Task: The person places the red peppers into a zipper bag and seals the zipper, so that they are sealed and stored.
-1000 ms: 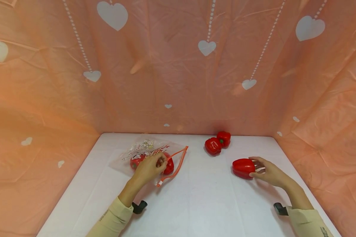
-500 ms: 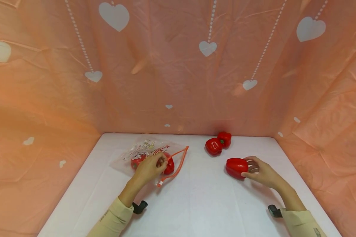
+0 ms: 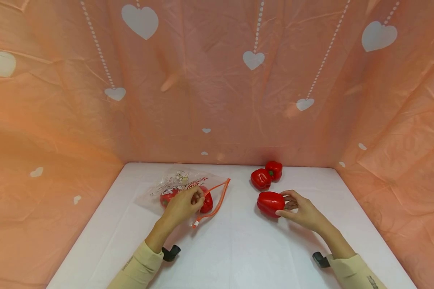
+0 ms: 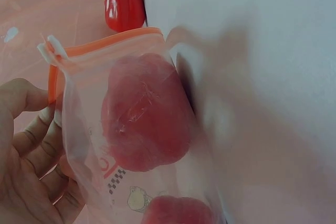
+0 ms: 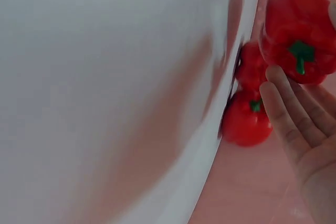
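A clear printed zip bag (image 3: 188,176) with an orange zip edge lies on the left of the table. My left hand (image 3: 182,205) pinches that orange edge between thumb and fingers, holding the mouth apart. Inside the bag are two red bell peppers; one pepper (image 4: 147,114) shows through the plastic near the mouth, the other (image 4: 178,212) deeper in. My right hand (image 3: 304,213) grips another red bell pepper (image 3: 270,203) by its stem end, to the right of the bag. Its green stem (image 5: 301,53) shows in the right wrist view.
Two more red bell peppers, a nearer one (image 3: 261,179) and a farther one (image 3: 274,170), sit touching or nearly so at the back of the white table (image 3: 238,249). An orange curtain (image 3: 217,100) with white hearts encloses the back and sides.
My right hand has moved left with its bell pepper, toward the bag. The left hand and the bag have stayed in place.
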Action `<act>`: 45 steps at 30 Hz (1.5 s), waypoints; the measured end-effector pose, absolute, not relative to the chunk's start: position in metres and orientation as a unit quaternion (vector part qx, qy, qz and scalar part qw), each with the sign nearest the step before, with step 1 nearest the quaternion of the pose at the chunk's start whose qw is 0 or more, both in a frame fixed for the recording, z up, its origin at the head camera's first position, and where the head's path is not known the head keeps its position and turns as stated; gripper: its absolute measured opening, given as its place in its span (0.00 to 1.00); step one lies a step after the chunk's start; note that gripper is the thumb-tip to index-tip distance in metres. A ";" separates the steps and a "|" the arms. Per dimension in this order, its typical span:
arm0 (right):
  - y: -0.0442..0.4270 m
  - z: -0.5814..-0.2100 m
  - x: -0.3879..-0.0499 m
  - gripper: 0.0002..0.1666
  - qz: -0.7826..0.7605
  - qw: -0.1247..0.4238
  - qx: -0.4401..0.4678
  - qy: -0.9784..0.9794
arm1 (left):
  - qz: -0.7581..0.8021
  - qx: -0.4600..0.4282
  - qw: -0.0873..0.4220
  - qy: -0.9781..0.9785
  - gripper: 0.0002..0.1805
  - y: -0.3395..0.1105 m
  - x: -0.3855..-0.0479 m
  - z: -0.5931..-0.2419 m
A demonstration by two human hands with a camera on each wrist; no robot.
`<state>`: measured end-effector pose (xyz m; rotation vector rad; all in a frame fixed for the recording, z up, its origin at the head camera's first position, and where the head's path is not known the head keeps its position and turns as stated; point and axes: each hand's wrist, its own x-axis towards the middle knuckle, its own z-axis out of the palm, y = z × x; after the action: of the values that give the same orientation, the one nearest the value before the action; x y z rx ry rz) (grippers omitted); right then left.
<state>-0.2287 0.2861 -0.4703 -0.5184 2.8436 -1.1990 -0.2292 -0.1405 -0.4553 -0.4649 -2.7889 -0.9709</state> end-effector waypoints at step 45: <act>0.167 -0.477 -0.218 0.34 -0.465 0.054 -0.165 0.868 | -0.335 -0.157 0.072 -0.926 0.04 -0.142 -0.228 -0.453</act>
<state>-0.2181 0.1671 -0.4769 -0.4998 2.6384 -1.4112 -0.2278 -0.1424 -0.4534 -0.4711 -2.7842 -1.0075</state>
